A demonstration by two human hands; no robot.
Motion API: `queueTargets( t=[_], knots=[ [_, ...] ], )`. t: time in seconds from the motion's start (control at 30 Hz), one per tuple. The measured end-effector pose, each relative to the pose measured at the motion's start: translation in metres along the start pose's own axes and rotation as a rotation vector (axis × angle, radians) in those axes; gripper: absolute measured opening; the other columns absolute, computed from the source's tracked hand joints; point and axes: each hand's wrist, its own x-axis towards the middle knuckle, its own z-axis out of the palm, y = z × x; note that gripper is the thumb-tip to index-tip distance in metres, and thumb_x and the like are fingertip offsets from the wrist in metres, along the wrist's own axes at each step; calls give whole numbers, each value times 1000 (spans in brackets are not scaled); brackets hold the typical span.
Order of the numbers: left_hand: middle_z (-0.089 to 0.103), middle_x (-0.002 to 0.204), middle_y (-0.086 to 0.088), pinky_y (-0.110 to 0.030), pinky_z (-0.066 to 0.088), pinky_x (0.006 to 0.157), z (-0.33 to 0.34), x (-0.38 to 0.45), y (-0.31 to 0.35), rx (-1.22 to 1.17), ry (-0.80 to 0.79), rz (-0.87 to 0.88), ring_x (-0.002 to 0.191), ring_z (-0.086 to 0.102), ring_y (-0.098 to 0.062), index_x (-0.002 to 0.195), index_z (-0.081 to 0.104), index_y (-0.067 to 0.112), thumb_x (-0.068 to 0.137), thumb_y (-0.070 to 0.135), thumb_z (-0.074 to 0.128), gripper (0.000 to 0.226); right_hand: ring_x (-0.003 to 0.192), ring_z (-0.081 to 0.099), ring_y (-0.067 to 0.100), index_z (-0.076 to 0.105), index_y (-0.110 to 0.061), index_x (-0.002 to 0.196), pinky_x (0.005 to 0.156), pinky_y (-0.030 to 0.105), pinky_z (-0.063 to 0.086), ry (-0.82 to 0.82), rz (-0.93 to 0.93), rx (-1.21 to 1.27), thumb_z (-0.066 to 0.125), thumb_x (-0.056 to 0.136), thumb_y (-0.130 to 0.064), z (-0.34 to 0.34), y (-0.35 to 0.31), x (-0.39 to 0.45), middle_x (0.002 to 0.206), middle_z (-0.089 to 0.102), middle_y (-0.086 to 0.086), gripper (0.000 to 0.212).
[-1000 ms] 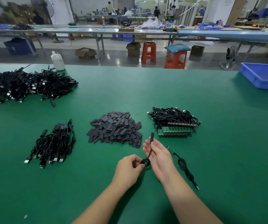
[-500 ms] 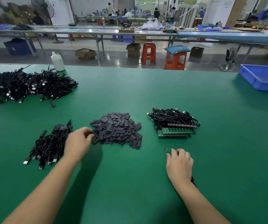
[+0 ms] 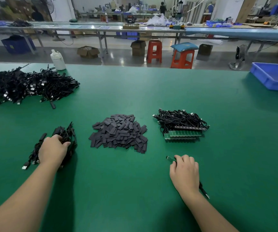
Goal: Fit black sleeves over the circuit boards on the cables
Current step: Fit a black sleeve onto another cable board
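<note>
- At ten o'clock on the green surface (image 3: 151,91) lies a large heap of black cables (image 3: 26,86), with a white bottle (image 3: 57,60) at the far edge just behind it.
- At eight o'clock the left hand (image 3: 53,150) rests on a small bundle of sleeved cables (image 3: 64,136), fingers curled over the top of it; whether it grips one cable or only presses on the bundle, I cannot tell.
- At the centre, well apart from both hands, sits the pile of flat black sleeves (image 3: 119,133).
- At two o'clock from that pile lies a bundle of cables with bare green circuit boards (image 3: 181,127), the boards lined up along its near side.
- At five o'clock the right hand (image 3: 184,172) lies palm down on a single cable (image 3: 203,190), fingers bent onto its small circuit board (image 3: 170,158), which sticks out past the fingertips; the plug end trails out by the wrist.
- At three o'clock, at the far right edge, stands a blue tray (image 3: 272,77).
</note>
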Motion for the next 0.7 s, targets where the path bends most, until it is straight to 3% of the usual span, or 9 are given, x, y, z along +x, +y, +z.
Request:
queueTargets(
  t=[0.07, 0.2, 0.37, 0.47, 0.6, 0.7],
  knots=[
    [55, 105, -17, -44, 50, 76, 3, -7, 7, 23, 76, 37, 94, 57, -40, 120, 62, 11, 88, 40, 69, 43, 94, 53, 20, 69, -16, 118, 85, 35, 44, -8, -11, 22, 56, 93, -25, 0, 0, -1, 99, 63, -1, 30],
    [58, 104, -20, -43, 51, 73, 12, -22, 27, 55, 225, 297, 87, 55, -35, 124, 62, 6, 90, 26, 66, 40, 85, 51, 20, 73, -13, 106, 76, 32, 47, 14, -54, 72, 64, 89, -12, 2, 1, -1, 90, 58, 0, 19],
    [63, 103, -8, -33, 52, 72, 28, -61, 80, -65, 102, 586, 85, 57, -20, 116, 67, 13, 90, 19, 63, 27, 91, 53, 19, 71, -15, 113, 82, 31, 48, -6, -64, 121, 63, 92, -9, 3, 3, -1, 97, 62, -1, 23],
    [60, 110, 1, -33, 54, 76, 42, -89, 109, -81, -36, 696, 95, 57, -17, 118, 65, 21, 94, 26, 57, 25, 94, 54, 18, 68, -17, 120, 87, 30, 45, -37, -85, 111, 59, 96, -11, 3, 3, -1, 100, 64, -3, 26],
    [53, 121, 2, -35, 51, 79, 63, -112, 135, -34, -136, 753, 107, 53, -19, 129, 56, 23, 95, 27, 55, 34, 89, 54, 20, 69, -15, 117, 83, 32, 46, -34, -82, 108, 61, 94, -9, 2, 2, -2, 95, 64, -2, 25],
    [48, 129, -1, -37, 51, 85, 72, -111, 141, -15, -140, 665, 113, 50, -22, 138, 47, 20, 93, 26, 60, 47, 86, 55, 21, 70, -14, 113, 80, 32, 47, -25, -78, 102, 64, 91, -7, 2, 1, -1, 92, 64, -1, 24]
  ],
)
